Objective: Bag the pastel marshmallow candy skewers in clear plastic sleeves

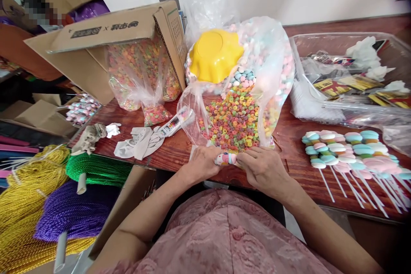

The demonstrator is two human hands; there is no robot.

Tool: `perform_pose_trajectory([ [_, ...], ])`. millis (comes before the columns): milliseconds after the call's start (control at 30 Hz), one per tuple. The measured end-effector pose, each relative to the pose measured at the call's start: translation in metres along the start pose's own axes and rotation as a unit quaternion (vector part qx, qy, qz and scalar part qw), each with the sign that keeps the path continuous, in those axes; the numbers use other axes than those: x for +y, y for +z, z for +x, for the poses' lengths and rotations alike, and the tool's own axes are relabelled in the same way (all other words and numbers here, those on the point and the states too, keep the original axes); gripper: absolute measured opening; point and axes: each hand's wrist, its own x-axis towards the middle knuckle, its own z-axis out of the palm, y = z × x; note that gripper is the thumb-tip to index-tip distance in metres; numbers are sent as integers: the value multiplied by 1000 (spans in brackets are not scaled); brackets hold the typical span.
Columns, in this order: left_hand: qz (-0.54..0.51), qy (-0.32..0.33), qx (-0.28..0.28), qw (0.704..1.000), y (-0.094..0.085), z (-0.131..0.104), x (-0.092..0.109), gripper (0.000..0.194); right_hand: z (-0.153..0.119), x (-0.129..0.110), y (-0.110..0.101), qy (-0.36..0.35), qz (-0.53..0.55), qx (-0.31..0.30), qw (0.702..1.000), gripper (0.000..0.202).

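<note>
At the near edge of the table, seen from the head camera, both hands meet over one small candy piece (225,159), pink and white with a touch of blue. Left hand (204,163) pinches one end, right hand (266,170) pinches the other; that two-ended grip looks meant to keep it steady and level. Right behind them the clear bag (272,68) lies spread with its ring candies (236,122) heaped toward the hands, presumably for a short reach. Up on the bag sits a yellow bowl (215,53), seemingly upside down, perhaps there to weigh the plastic down. Over to the right, candy sticks (342,150) rest side by side, their white stems pointing toward the table edge, probably so they can be picked up by the stem. Now the writing: across the flap of the cardboard box (171,36) runs dark print with an X in the middle, the rest unreadable from this angle. Yellow packets (334,87) in the plastic tray (369,106) carry bold dark lettering, too small to make out surely, and the long packet (173,125) beside the gloves (141,142) has a label I cannot read either.
</note>
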Motion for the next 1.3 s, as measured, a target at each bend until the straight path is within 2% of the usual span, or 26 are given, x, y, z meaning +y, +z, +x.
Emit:
perform_pose_trajectory([
  [133, 40, 38, -26, 998, 1, -3, -4, 19, -1, 9, -2, 20, 46, -20, 999, 23],
  [233, 33, 47, -46, 997, 3, -3, -6, 21, 0, 13, -5, 7, 50, -43, 998, 23],
  [367, -67, 33, -35, 997, 5, -2, -3, 18, 1, 13, -6, -10, 54, -38, 998, 21],
  [533, -181, 14, -24, 983, 3, 0, 2, 22, -1, 1, -2, 1, 27, -16, 1000, 20],
  [800, -177, 29, -25, 983, 12, 0, 3, 6, 7, -18, 13, -30, 20, -11, 999, 20],
  [900, -185, 17, -19, 982, 12, -2, 3, 5, 13, -15, 13, -32, 56, -8, 998, 20],
  [1033, -189, -21, -11, 982, 5, -6, 1, 13, 8, -2, 3, 16, 92, 12, 996, 17],
  [1167, -191, -29, -2, 981, 3, -7, 0, 17, -3, 3, -2, 14, 45, -14, 999, 23],
  [1300, -208, 8, -25, 978, 7, -3, 9, 7, -5, -11, 3, -9, 5, 24, 1000, 24],
])
